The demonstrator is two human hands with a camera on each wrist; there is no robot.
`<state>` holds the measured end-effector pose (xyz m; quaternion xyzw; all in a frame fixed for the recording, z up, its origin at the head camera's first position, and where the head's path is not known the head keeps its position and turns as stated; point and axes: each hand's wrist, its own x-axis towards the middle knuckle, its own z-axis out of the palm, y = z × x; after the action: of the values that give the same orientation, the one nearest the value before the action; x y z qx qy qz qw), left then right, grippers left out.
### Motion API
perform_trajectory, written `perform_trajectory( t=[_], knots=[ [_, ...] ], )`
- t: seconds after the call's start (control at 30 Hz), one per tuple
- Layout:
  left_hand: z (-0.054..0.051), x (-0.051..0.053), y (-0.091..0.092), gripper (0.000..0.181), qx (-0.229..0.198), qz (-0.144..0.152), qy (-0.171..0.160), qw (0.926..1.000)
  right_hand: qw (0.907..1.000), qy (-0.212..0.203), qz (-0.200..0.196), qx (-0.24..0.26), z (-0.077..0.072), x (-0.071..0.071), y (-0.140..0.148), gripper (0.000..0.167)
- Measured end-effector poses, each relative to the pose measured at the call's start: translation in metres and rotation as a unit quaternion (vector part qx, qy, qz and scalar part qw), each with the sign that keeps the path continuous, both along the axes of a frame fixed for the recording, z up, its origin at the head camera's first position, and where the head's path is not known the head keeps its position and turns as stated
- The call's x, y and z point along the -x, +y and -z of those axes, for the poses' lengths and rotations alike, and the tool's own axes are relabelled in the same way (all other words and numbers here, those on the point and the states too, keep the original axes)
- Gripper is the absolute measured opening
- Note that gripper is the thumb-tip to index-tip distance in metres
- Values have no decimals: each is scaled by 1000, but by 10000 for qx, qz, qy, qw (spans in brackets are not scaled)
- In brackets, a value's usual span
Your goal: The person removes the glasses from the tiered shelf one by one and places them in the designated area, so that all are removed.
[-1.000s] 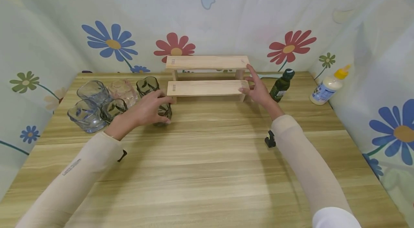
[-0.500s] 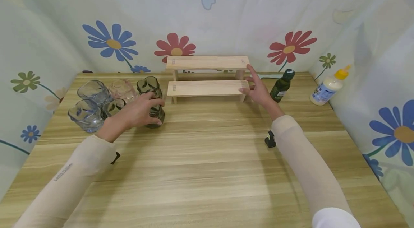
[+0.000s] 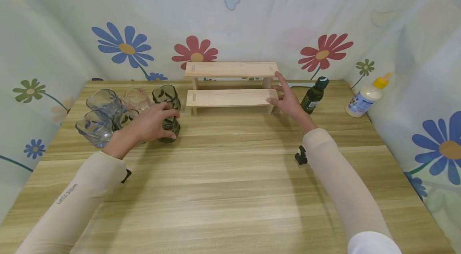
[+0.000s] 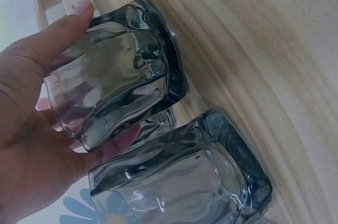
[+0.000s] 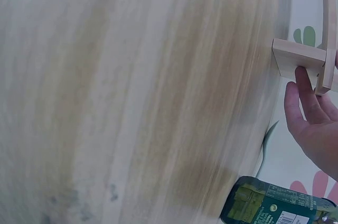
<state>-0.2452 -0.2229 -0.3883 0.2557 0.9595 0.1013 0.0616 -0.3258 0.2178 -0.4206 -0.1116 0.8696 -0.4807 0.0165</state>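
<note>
My left hand grips a dark smoky glass with a wavy wall. In the left wrist view, thumb and fingers are round this glass near its rim, with its thick base toward the table. Whether the base touches the table I cannot tell. Another smoky glass stands just behind it. My right hand holds the right end of a two-tier wooden rack, its thumb on the lower board. In the right wrist view, fingers touch the rack's leg below the board.
Left of the held glass stand two bluish clear glasses, a pinkish glass and another smoky one, partly hidden by my hand. A dark green bottle is right of the rack. A yellow-capped bottle stands farther right.
My left hand has moved left with the smoky glass, away from the rack and closer to the other glasses, slowing lately. The right hand and rack have stayed in place.
</note>
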Motion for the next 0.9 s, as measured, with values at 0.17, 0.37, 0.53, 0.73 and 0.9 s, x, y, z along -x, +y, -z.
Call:
perform_trajectory(
  t=[0.17, 0.37, 0.53, 0.73, 0.9],
  knots=[
    [-2, -1, -2, 62, 12, -37, -51, 10000, 10000, 45, -32, 37, 0, 0, -1, 95],
    [-2, -1, -3, 62, 23, -86, -34, 10000, 10000, 64, -23, 38, 0, 0, -1, 94],
    [-3, -3, -4, 63, 22, -133, 108, 9999, 10000, 82, -1, 12, 0, 0, -1, 94],
    [-6, -4, -5, 66, 43, -205, 369, 9991, 9999, 119, -37, 71, 0, 0, 0, 94],
    [-5, -4, -7, 65, 44, -163, 515, 9985, 9999, 60, -81, 138, -1, 1, 0, 93]
  ],
)
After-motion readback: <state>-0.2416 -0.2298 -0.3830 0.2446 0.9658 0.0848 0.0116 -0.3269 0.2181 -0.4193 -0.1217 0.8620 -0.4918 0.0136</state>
